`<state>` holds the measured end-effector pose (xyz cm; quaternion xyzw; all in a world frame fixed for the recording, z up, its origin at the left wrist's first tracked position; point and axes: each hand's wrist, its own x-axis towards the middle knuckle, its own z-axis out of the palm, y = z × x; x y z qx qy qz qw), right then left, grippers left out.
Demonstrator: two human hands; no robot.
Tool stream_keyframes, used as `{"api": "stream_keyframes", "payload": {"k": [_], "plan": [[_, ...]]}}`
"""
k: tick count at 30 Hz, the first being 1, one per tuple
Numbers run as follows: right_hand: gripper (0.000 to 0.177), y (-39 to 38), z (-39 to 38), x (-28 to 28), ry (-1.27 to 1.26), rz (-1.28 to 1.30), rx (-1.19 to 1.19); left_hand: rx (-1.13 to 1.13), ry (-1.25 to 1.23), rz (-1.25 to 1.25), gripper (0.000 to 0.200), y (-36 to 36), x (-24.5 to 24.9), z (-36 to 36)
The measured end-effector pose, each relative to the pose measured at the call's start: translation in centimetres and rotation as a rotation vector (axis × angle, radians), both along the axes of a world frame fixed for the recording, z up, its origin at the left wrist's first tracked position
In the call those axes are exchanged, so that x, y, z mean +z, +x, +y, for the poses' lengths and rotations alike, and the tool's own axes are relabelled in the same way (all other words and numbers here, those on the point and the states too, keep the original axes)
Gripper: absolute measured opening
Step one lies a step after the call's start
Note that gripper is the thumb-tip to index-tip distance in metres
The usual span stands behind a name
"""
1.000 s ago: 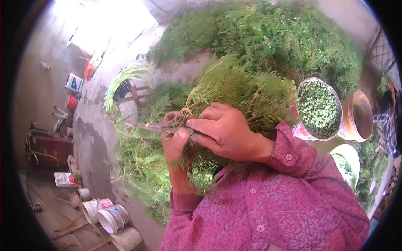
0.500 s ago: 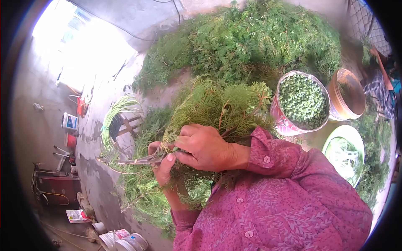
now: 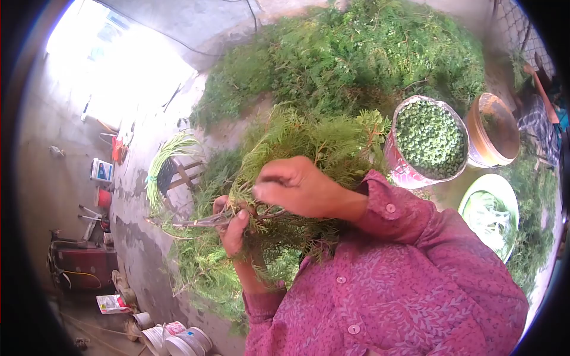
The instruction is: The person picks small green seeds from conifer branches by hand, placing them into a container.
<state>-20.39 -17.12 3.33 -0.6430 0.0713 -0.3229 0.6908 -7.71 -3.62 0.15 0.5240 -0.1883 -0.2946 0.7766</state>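
My left hand (image 3: 234, 228) grips a bushy bunch of green conifer sprigs (image 3: 309, 142) by its stems, with thin bare stem ends (image 3: 199, 223) poking out to the left. Just above the left hand, my right hand (image 3: 300, 188) has its fingertips pinched together on a small green bit at the bunch's near edge. Both arms wear pink patterned sleeves. Whether a tool lies among the stem ends I cannot tell.
A large heap of cut green branches (image 3: 356, 53) lies behind. To the right stand a bucket full of small green cones (image 3: 428, 139), a brown bucket (image 3: 493, 132) and a pale green basin (image 3: 490, 216). A wooden stool (image 3: 178, 175), white pails (image 3: 178, 343) and a red machine (image 3: 77, 261) are on the left.
My right hand has lifted off the left hand and risen a little, fingertips now pinched. The left hand and bunch stay put. The view shifted earlier, then held.
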Motion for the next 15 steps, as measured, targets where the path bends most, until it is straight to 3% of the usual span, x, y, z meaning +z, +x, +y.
{"api": "stream_keyframes", "payload": {"k": [2, 6, 9, 10, 11, 13, 15], "plan": [[0.017, -2.5, -1.1, 2.4, 0.035, 0.020, 0.019, -0.014, -0.007, -0.029, 0.041, 0.3, 0.1, -0.1], [0.008, -8.9, -5.7, 3.3, -0.226, -0.342, -0.408, 0.057, 0.050, 0.001, 0.039, 0.2, 0.1, 0.1], [0.013, -15.3, -8.6, 1.0, -0.261, -0.029, -0.885, 0.087, 0.013, -0.084, 0.040, -1.2, 1.3, -0.5], [0.014, -17.6, -9.2, -0.1, -0.249, 0.233, -0.951, 0.039, 0.018, -0.122, 0.042, -1.0, 1.4, -0.4], [0.019, -19.7, -10.8, -3.1, -0.304, 0.340, -0.977, 0.043, 0.016, -0.109, 0.042, -0.6, 1.0, -0.3], [0.024, -21.6, -10.5, -4.9, -0.794, 0.913, -1.179, 0.008, 0.042, -0.038, 0.042, -0.1, 0.2, -0.1], [0.029, -21.1, -8.9, -4.9, -0.421, 0.733, -1.069, 0.090, 0.048, -0.063, 0.038, -1.2, 0.7, -1.0]]}}
